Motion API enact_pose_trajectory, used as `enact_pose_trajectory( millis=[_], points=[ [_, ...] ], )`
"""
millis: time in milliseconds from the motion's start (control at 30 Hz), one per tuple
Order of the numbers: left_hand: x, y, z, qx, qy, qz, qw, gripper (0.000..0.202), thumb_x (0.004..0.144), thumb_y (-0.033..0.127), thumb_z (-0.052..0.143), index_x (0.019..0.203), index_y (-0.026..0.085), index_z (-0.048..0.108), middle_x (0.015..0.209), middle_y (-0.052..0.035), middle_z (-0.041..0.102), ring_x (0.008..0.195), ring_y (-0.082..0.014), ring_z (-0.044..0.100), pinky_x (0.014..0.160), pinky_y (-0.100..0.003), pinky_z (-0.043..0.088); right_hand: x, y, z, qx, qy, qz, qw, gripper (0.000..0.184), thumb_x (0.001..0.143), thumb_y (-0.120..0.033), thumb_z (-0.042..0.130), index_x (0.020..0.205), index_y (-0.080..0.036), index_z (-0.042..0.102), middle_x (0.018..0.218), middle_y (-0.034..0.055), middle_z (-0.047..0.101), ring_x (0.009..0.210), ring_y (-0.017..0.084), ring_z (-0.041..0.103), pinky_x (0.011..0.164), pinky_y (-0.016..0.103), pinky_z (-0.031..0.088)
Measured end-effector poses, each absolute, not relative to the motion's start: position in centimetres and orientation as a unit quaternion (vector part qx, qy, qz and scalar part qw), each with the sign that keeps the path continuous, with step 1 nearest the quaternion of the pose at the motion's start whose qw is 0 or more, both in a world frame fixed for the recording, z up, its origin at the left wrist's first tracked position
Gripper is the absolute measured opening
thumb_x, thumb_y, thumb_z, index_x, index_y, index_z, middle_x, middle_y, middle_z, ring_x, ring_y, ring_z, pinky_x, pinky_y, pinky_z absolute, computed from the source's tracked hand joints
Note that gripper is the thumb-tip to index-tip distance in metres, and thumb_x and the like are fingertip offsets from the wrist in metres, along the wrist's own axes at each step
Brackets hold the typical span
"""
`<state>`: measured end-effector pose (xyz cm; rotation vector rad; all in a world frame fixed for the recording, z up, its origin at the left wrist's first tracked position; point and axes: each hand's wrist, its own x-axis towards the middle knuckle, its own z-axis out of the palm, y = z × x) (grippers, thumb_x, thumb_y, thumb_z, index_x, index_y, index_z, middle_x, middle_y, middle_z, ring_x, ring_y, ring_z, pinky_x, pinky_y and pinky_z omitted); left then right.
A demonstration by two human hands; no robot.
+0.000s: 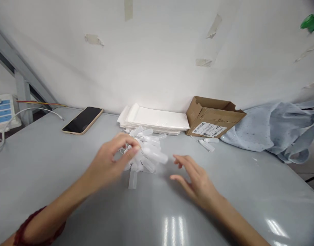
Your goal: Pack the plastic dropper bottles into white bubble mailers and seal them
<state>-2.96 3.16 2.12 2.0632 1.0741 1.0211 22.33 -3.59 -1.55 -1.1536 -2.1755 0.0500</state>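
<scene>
A heap of small translucent plastic bottles point(149, 150) lies in the middle of the grey table point(70, 191). My left hand point(111, 164) reaches into the near left side of the heap, its fingers curled on one small bottle point(135, 155); motion blur hides the exact grip. One bottle point(132, 179) stands apart, just below that hand. My right hand point(194, 179) hovers over the table to the right of the heap, fingers spread, holding nothing.
A stack of white padded envelopes point(157, 119) lies behind the heap against the wall. An open cardboard box point(213, 116) sits to its right, with two loose bottles point(207, 143) before it. A phone point(82, 120) lies back left; blue cloth point(274, 128) at right.
</scene>
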Motion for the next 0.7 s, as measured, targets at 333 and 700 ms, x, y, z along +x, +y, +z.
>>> enact_pose_trajectory(
  millis=[333,700],
  points=[
    [-5.0,6.9,1.3,0.615,0.474,0.383,0.499,0.024,0.081,0.041,0.062,0.073,0.018,0.061,0.076,0.0006,0.053,0.077,-0.0144,0.046,0.07,-0.024,0.035,31.2,0.3,-2.9,-0.673,-0.692,-0.112,0.235,0.037,0.091,-0.042,0.042,0.107,-0.014,0.06,0.099,0.0168,0.059,0.094,0.032,0.056,0.069,0.042,0.05],
    [-7.8,8.6,2.0,0.633,0.47,0.32,0.525,0.03,0.086,0.029,0.055,0.06,0.015,0.051,0.065,0.0016,0.04,0.067,-0.0098,0.038,0.065,-0.022,0.036,32.2,1.0,-4.7,-0.706,-0.682,-0.054,0.185,0.025,0.085,-0.034,0.048,0.093,-0.017,0.065,0.088,0.0105,0.065,0.086,0.026,0.06,0.07,0.036,0.049]
  ],
)
